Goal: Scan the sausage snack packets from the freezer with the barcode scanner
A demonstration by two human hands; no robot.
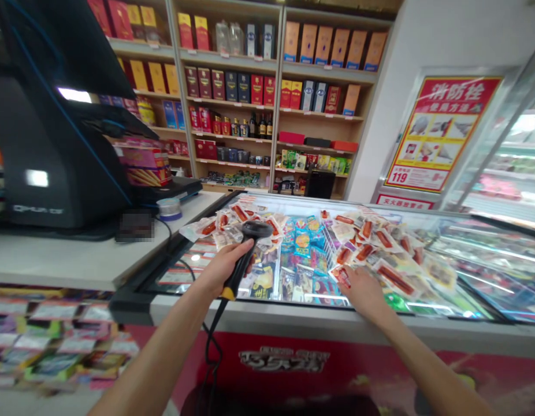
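My left hand (pixel 228 263) is wrapped round the handle of a black barcode scanner (pixel 240 267), its head tipped up over the glass and its cord trailing down. My right hand (pixel 363 289) grips a small clear packet of red sausage (pixel 340 276) at the near side of a pile; its fingertips are partly hidden. Behind and right of that hand lie several vacuum-packed sausages (pixel 395 279) on the glass lid. A second heap of sausage packets (pixel 240 212) spreads beyond the scanner, to the left.
Under the glass of the chest freezer (pixel 259 312) are blue packets (pixel 303 242). A black checkout terminal (pixel 55 144) stands on the white counter (pixel 77 263) at left, with a round container (pixel 169 209) near it. Shelves of boxed bottles (pixel 230 86) line the back wall.
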